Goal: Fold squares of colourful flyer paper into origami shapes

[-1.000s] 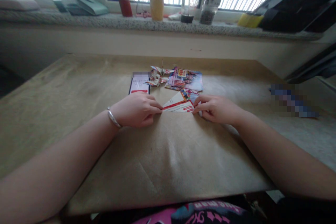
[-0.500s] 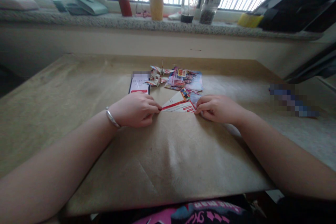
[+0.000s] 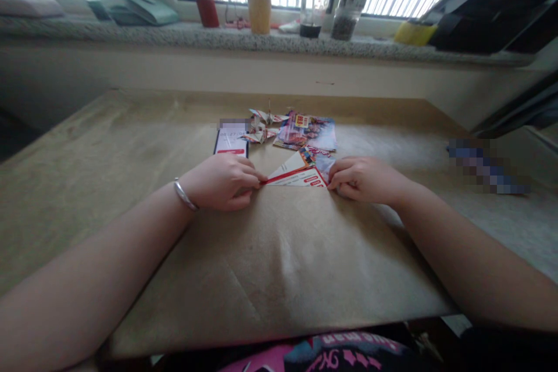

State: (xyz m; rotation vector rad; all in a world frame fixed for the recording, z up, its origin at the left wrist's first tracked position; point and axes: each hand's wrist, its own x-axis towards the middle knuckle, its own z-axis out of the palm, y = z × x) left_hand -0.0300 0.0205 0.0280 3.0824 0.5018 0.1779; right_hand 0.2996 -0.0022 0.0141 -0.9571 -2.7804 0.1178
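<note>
A folded piece of printed paper (image 3: 296,174), white with red bands and roughly triangular, lies between my hands on the tan table. My left hand (image 3: 224,181), with a silver bangle at the wrist, pinches its left corner. The right corner is held between the fingertips of my right hand (image 3: 361,180). Just behind the paper is a stack of colourful printed sheets (image 3: 311,131). Folded paper figures (image 3: 260,135) stand left of the stack, and a phone (image 3: 232,138) lies beyond my left hand.
The table (image 3: 183,279) runs back to a wall below a stone windowsill (image 3: 270,45). On the sill are a red container (image 3: 207,10), a yellow cylinder (image 3: 259,0) and clear containers. A blurred blue item (image 3: 483,168) lies at the far right.
My left hand has shifted slightly left and my right hand slightly right at the paper's corners. A little more of the paper's lower edge shows between them.
</note>
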